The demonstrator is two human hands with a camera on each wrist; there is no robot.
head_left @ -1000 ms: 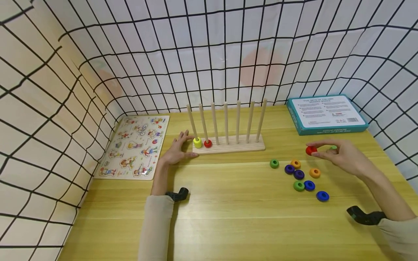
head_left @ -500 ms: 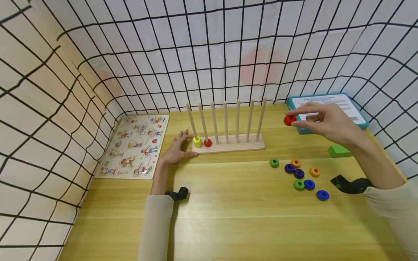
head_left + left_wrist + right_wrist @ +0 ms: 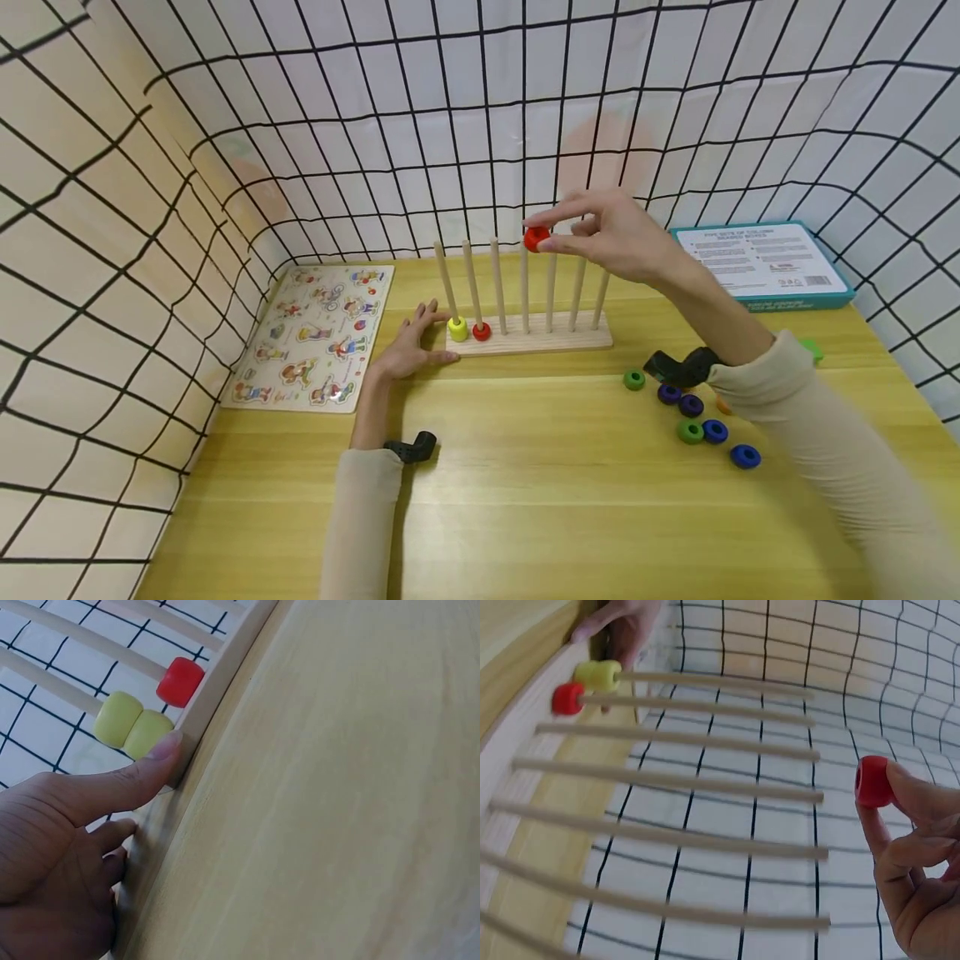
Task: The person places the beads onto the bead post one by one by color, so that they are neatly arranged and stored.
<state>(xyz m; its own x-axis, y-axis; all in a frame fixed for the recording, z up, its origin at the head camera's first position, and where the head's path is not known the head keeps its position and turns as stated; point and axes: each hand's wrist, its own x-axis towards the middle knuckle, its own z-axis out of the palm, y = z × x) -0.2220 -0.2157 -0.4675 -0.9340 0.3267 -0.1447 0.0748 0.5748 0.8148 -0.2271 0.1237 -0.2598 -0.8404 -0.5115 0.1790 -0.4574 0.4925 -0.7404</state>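
Observation:
A wooden peg stand (image 3: 555,335) with several upright pegs lies across the table. Two yellow beads (image 3: 133,725) are stacked on its leftmost peg, and a red bead (image 3: 482,332) sits on the second. My left hand (image 3: 405,348) holds the left end of the base, thumb at the front edge and fingers behind. Above the middle of the stand, my right hand (image 3: 611,237) pinches another red bead (image 3: 873,781) between thumb and fingertips. In the right wrist view this bead is off the pegs, beyond their tips.
Several green, purple, blue and orange beads (image 3: 715,431) lie at the right, partly under my right forearm. A teal box (image 3: 780,262) is at the back right, and a picture board (image 3: 307,337) at the left. A black wire grid (image 3: 480,108) encloses the table.
My right hand has lifted the red bead and carried it left, from over the loose beads to above the peg stand. The left hand has stayed at the base's end.

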